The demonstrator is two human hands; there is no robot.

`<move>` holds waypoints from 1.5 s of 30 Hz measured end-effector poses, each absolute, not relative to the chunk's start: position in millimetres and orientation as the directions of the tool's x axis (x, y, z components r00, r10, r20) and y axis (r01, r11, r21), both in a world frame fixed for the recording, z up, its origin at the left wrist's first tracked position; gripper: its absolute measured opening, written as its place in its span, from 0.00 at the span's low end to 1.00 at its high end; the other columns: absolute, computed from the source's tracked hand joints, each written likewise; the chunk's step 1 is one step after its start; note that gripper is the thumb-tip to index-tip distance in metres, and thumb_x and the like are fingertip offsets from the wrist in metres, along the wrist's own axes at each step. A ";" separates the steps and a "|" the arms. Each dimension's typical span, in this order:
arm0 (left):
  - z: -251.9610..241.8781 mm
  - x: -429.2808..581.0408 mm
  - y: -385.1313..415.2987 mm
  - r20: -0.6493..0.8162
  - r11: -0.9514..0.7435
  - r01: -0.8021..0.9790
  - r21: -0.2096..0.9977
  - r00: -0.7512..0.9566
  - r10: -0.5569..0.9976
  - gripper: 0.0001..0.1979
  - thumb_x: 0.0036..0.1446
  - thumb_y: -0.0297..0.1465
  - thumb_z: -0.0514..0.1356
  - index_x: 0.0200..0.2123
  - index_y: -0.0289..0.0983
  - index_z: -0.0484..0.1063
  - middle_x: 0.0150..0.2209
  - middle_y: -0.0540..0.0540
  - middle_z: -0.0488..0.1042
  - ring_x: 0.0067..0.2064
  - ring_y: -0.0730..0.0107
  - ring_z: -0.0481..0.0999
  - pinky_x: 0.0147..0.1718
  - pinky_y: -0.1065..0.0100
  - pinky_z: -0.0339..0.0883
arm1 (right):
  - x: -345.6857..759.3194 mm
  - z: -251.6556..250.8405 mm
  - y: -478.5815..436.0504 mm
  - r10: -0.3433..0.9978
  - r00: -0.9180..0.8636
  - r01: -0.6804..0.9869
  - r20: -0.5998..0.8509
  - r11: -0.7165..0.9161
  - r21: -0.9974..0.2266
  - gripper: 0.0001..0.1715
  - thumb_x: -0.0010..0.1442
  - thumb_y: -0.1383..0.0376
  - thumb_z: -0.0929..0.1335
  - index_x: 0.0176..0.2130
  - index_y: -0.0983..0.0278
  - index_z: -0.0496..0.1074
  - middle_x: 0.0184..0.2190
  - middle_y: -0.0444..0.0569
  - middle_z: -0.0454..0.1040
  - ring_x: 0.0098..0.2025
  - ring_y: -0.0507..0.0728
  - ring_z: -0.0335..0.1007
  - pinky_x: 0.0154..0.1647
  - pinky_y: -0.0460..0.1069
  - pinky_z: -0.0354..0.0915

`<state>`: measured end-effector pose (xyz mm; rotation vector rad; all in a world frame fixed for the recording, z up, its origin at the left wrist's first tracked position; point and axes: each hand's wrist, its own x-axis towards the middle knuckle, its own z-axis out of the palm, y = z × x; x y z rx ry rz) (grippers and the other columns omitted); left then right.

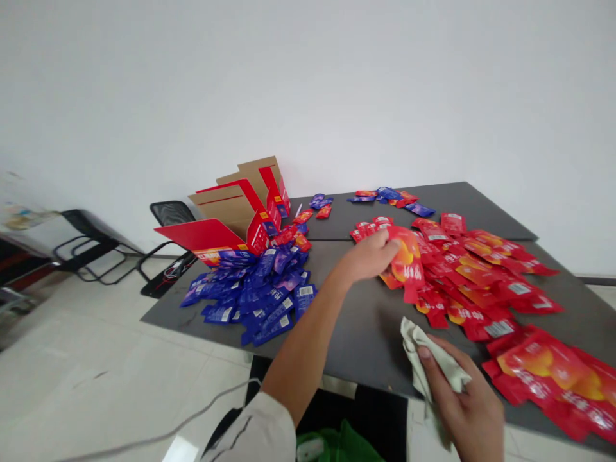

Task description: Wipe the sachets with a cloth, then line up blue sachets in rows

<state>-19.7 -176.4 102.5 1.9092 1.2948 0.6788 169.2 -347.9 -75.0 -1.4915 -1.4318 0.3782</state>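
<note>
My left hand (373,255) reaches over the table and is closed on a red packet (408,260) with an orange fruit picture, held up beside the red pile. Low on the right, at the table's front edge, my right hand (464,401) grips a crumpled pale cloth (436,359) between thumb and fingers. A wide heap of red packets (474,269) covers the right side of the table. To the left of my left forearm lies a heap of blue packets (269,292), many showing white label patches.
Open red cardboard boxes (226,224) stand in a row at the table's left edge, flaps raised. Mixed red and blue packets (392,196) lie near the wall. Black chairs (171,212) stand on the left. A cable (206,410) crosses the floor beside the dark table (353,321).
</note>
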 end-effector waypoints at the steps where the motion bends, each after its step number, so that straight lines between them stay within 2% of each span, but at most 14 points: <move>1: 91.0 -25.4 -197.9 0.014 -0.266 0.566 0.781 0.409 0.912 0.12 0.74 0.38 0.52 0.39 0.37 0.67 0.33 0.51 0.72 0.35 0.70 0.73 0.35 0.70 0.67 | 168.1 -74.4 -348.4 0.884 0.288 0.559 0.368 0.157 -0.814 0.31 0.65 0.39 0.70 0.52 0.60 0.82 0.47 0.52 0.85 0.46 0.65 0.83 0.48 0.53 0.76; 4: 57.8 -53.1 -243.8 -0.085 -0.258 0.592 0.763 0.488 0.869 0.14 0.74 0.39 0.53 0.36 0.38 0.65 0.32 0.53 0.68 0.34 0.72 0.69 0.33 0.71 0.62 | 165.8 -73.2 -348.5 0.878 0.347 0.538 0.329 0.101 -0.837 0.35 0.64 0.38 0.70 0.53 0.61 0.82 0.47 0.54 0.85 0.48 0.66 0.82 0.49 0.55 0.75; 8: 20.6 -83.6 -266.7 -0.232 -0.143 0.772 0.619 0.355 0.906 0.13 0.75 0.37 0.52 0.36 0.39 0.66 0.33 0.52 0.72 0.35 0.69 0.72 0.33 0.70 0.61 | 163.5 -70.1 -347.0 0.884 0.377 0.529 0.277 0.040 -0.847 0.38 0.63 0.35 0.70 0.53 0.62 0.82 0.46 0.56 0.85 0.48 0.68 0.82 0.49 0.57 0.74; 13: -5.8 -86.4 -271.9 -0.232 -0.073 0.817 0.572 0.246 0.941 0.12 0.76 0.37 0.52 0.42 0.38 0.71 0.40 0.45 0.79 0.42 0.62 0.80 0.40 0.67 0.67 | 160.6 -64.7 -347.4 0.888 0.406 0.517 0.215 -0.029 -0.856 0.40 0.61 0.34 0.70 0.54 0.62 0.82 0.45 0.56 0.85 0.48 0.70 0.82 0.48 0.58 0.74; 16: -14.7 -80.1 -275.3 -0.196 -0.057 0.824 0.564 0.200 0.960 0.14 0.77 0.38 0.50 0.51 0.38 0.71 0.46 0.40 0.82 0.50 0.56 0.81 0.48 0.63 0.70 | 159.4 -63.1 -347.9 0.882 0.415 0.522 0.224 -0.029 -0.853 0.40 0.62 0.34 0.70 0.54 0.62 0.82 0.45 0.57 0.85 0.49 0.70 0.82 0.48 0.58 0.74; 19: -21.9 -75.0 -286.5 -0.161 -0.052 0.820 0.570 0.174 0.972 0.20 0.78 0.39 0.47 0.64 0.37 0.65 0.52 0.38 0.81 0.55 0.54 0.81 0.54 0.59 0.71 | 158.5 -62.6 -348.1 0.878 0.429 0.527 0.212 -0.052 -0.848 0.41 0.61 0.34 0.70 0.54 0.63 0.82 0.45 0.57 0.85 0.49 0.71 0.81 0.49 0.59 0.74; 22: -27.1 -72.6 -310.0 0.017 -0.152 0.845 0.512 0.166 0.986 0.26 0.78 0.41 0.50 0.71 0.35 0.59 0.60 0.34 0.76 0.62 0.50 0.76 0.60 0.53 0.70 | 157.2 -61.8 -348.5 0.881 0.436 0.519 0.184 -0.079 -0.851 0.41 0.60 0.34 0.71 0.55 0.61 0.82 0.46 0.57 0.85 0.49 0.71 0.81 0.50 0.60 0.73; 25: -31.4 -73.8 -340.7 0.229 -0.322 0.864 0.387 0.248 0.941 0.27 0.76 0.42 0.54 0.72 0.39 0.60 0.68 0.36 0.68 0.65 0.49 0.70 0.63 0.48 0.69 | 155.6 -59.9 -348.6 0.879 0.445 0.513 0.174 -0.091 -0.853 0.41 0.60 0.33 0.71 0.55 0.61 0.82 0.47 0.56 0.85 0.50 0.71 0.81 0.52 0.60 0.73; 29: -43.8 -81.1 -372.3 0.291 -0.524 0.803 0.284 0.449 0.845 0.22 0.73 0.42 0.60 0.65 0.42 0.69 0.67 0.40 0.69 0.66 0.53 0.68 0.63 0.53 0.71 | 158.5 -54.4 -345.6 0.899 0.421 0.508 0.125 -0.119 -0.853 0.43 0.58 0.32 0.71 0.52 0.62 0.83 0.43 0.56 0.85 0.45 0.69 0.82 0.44 0.57 0.75; 32: -56.7 -87.7 -381.5 0.296 -0.601 0.772 0.209 0.535 0.791 0.24 0.71 0.42 0.64 0.64 0.40 0.70 0.68 0.40 0.70 0.68 0.53 0.68 0.64 0.54 0.70 | 164.4 -45.7 -338.5 0.932 0.345 0.522 0.109 -0.095 -0.848 0.42 0.56 0.31 0.72 0.50 0.61 0.83 0.40 0.54 0.86 0.41 0.67 0.83 0.39 0.55 0.75; 35: -66.1 -92.0 -381.4 0.323 -0.633 0.754 0.176 0.563 0.760 0.22 0.72 0.40 0.62 0.65 0.39 0.70 0.69 0.40 0.70 0.69 0.56 0.69 0.65 0.57 0.70 | 164.9 -31.6 -326.8 0.950 0.240 0.614 0.200 0.011 -0.789 0.40 0.58 0.32 0.70 0.50 0.59 0.83 0.41 0.53 0.86 0.41 0.67 0.83 0.39 0.56 0.76; 40: -73.0 -93.4 -375.0 0.408 -0.670 0.721 0.177 0.566 0.717 0.17 0.75 0.36 0.59 0.62 0.38 0.73 0.67 0.43 0.73 0.69 0.61 0.69 0.65 0.60 0.68 | 140.9 -17.2 -309.2 0.880 -0.172 0.694 0.444 0.428 -0.579 0.28 0.71 0.42 0.67 0.55 0.58 0.80 0.51 0.54 0.83 0.51 0.65 0.81 0.54 0.58 0.75; 43: -76.3 -93.6 -373.6 0.414 -0.682 0.706 0.192 0.572 0.708 0.15 0.75 0.35 0.58 0.60 0.37 0.74 0.63 0.46 0.78 0.67 0.63 0.72 0.63 0.62 0.70 | 125.6 -28.4 -303.7 0.786 -0.480 0.665 0.388 0.615 -0.423 0.22 0.74 0.49 0.66 0.59 0.55 0.77 0.57 0.52 0.81 0.56 0.63 0.79 0.57 0.56 0.75; 45: -78.5 -94.2 -373.5 0.414 -0.682 0.707 0.187 0.573 0.707 0.15 0.76 0.35 0.57 0.60 0.37 0.75 0.61 0.47 0.79 0.65 0.65 0.74 0.62 0.62 0.71 | 121.6 -39.2 -297.2 0.750 -0.576 0.655 0.326 0.662 -0.364 0.20 0.75 0.52 0.66 0.60 0.54 0.77 0.58 0.51 0.80 0.57 0.62 0.78 0.56 0.56 0.75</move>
